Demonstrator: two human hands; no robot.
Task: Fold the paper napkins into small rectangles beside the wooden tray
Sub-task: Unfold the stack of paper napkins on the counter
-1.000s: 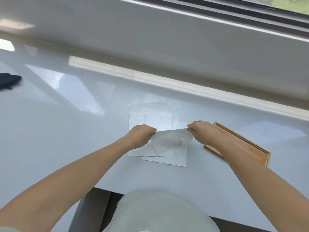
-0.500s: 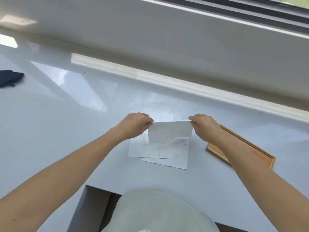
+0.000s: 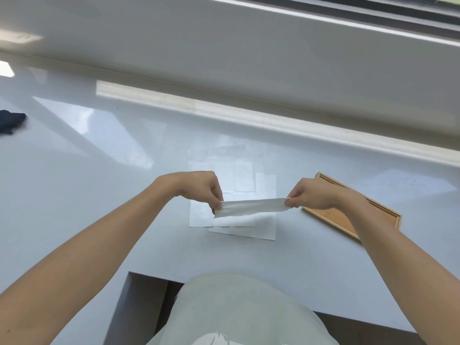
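Observation:
A white paper napkin (image 3: 251,207) is stretched as a narrow folded strip between my hands, lifted a little above the table. My left hand (image 3: 199,189) pinches its left end and my right hand (image 3: 315,194) pinches its right end. Under it, several flat white napkins (image 3: 239,175) lie overlapping on the white table. The wooden tray (image 3: 338,217) lies just to their right, partly hidden by my right wrist and forearm.
The white table (image 3: 99,195) runs back to a pale window ledge (image 3: 249,115). A dark cloth (image 3: 10,122) lies at the far left edge. A cut-out in the table's near edge (image 3: 139,295) shows my light clothing below.
The napkin held up as a broad sheet has tilted and narrowed into a thin horizontal strip. Both hands moved slightly nearer me and further apart, pulling it taut.

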